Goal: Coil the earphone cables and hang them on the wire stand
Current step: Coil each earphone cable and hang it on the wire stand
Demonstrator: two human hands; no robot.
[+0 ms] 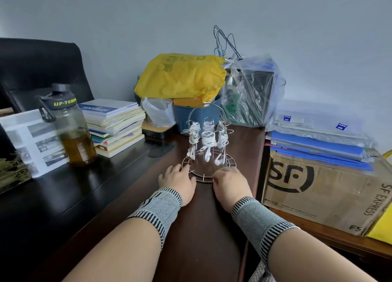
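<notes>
Dark brown desk wood [222, 213] is stretching away toward a pale grey wall, with clutter lining its far edge. Going from the left, a tinted water bottle [70, 128] is standing beside a stack of books [115, 124], and a yellow bag [180, 75] is slumping behind the middle of the desk. The left hand [178, 181] is lying palm down, fingers relaxed and gripping nothing, its fingertips touching the left rim of the wire stand [209, 167]. That stand is sitting upright at the desk's centre, and coiled white earphone cables [207, 140] are hanging from its hooks, earbuds dangling below. The right hand [230, 183] is resting flat at the stand's near right rim, fingers loose, holding nothing. Further right, blue folders [318, 145] are lying on a cardboard box [322, 194].
</notes>
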